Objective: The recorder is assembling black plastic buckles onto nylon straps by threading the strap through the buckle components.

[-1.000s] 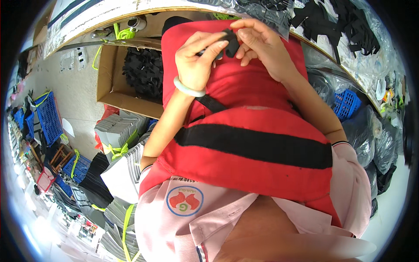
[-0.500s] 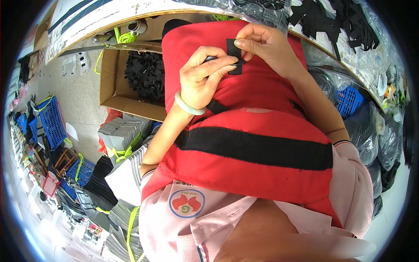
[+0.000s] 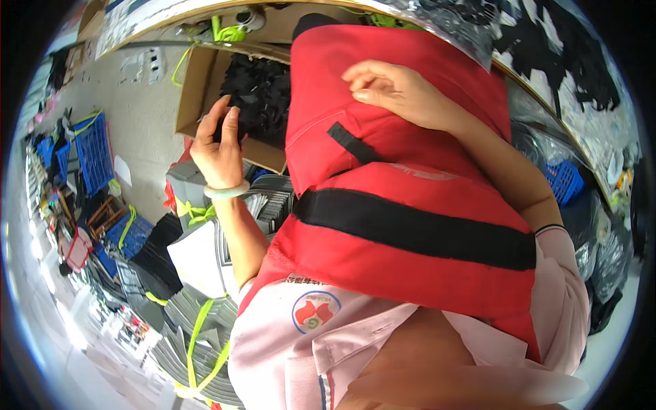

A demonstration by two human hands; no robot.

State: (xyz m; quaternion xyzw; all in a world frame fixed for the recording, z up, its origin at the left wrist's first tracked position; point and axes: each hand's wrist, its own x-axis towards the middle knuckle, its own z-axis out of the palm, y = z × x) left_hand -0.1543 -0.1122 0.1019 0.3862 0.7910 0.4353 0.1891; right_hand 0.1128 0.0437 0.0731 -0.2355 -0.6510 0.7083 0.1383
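My left hand (image 3: pixel 219 154), with a pale bangle (image 3: pixel 227 190) at the wrist, is at the near left side of a cardboard box (image 3: pixel 263 154). Its thumb and forefinger point upward, slightly apart, and a small dark tool, partly hidden, shows between the fingers and palm. Many short black strap pieces (image 3: pixel 256 92) lie heaped in the box. Over the red apron (image 3: pixel 403 147) on my lap hovers my right hand (image 3: pixel 393 89), fingers loosely curled and apart, with nothing visible in them. A black strap (image 3: pixel 352 142) belonging to the apron lies below it.
Black strips (image 3: pixel 547 55) lie on the worktable at upper right, beside clear plastic. Bundled grey sheets (image 3: pixel 198 256) tied with yellow-green bands stand at my left. Blue crates (image 3: pixel 93 154) are further left. Another blue basket (image 3: pixel 564 182) and dark bags (image 3: pixel 608 253) sit at right.
My left hand has moved from above my lap leftward to the box. The black strip held between both hands is no longer visible. My right hand has lowered slightly and its pinch has loosened.
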